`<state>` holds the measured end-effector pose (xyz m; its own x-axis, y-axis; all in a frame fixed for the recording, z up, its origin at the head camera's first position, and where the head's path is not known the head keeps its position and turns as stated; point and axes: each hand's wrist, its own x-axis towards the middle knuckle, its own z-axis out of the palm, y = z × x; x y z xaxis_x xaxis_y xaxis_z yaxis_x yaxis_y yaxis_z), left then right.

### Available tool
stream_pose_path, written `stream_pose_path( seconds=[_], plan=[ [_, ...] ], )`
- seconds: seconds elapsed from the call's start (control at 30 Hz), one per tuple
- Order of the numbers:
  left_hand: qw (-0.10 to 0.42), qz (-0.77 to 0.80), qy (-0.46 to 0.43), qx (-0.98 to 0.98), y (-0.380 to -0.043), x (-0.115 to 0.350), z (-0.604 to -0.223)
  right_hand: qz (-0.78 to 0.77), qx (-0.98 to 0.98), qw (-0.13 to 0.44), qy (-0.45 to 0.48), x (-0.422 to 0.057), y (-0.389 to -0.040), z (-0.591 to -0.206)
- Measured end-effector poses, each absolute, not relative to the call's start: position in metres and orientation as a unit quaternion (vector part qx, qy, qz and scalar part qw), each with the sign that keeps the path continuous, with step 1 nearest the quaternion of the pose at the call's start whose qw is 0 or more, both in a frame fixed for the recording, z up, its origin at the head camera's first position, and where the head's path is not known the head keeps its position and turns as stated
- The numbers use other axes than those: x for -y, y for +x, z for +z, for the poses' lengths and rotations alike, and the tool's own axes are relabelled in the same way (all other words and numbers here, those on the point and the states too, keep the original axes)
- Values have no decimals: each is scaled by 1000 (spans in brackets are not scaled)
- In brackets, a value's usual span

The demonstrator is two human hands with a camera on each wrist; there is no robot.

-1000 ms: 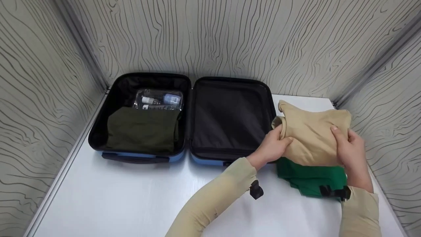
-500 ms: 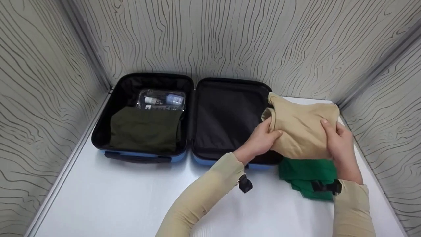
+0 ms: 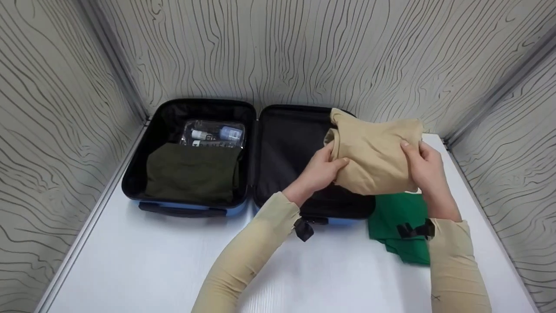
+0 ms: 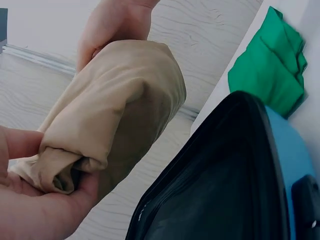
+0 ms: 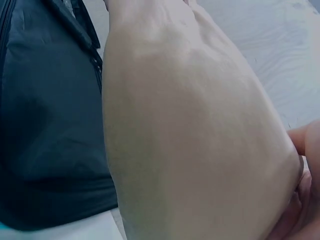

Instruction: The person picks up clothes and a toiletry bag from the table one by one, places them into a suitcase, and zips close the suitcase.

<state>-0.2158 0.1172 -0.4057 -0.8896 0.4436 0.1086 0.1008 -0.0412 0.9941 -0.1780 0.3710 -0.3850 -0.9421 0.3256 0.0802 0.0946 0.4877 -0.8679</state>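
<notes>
Both hands hold a folded beige cloth garment in the air, over the right edge of the open suitcase. My left hand pinches its left side, thumb on top, where a rolled edge shows in the left wrist view. At the opposite side my right hand grips the garment, with its thumb on the upper face and the other fingers partly hidden behind. Below and to the right, a folded green cloth lies on the white table, partly covered by the right wrist.
In the suitcase's left half lie a folded dark green garment and a clear pouch with small bottles. The suitcase handle faces the front of the white table. Patterned walls enclose the back and sides.
Both hands have carried the beige garment left and slightly up, from above the green cloth to partly over the suitcase's right half. More of the green cloth's upper part now shows.
</notes>
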Motion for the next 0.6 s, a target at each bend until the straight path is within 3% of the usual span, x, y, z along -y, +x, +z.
stream_pose_path(
  seconds=[0.6],
  plan=[
    [127, 704, 193, -672, -246, -45, -379, 557, 830, 18, -26, -320, -217, -348]
  ],
)
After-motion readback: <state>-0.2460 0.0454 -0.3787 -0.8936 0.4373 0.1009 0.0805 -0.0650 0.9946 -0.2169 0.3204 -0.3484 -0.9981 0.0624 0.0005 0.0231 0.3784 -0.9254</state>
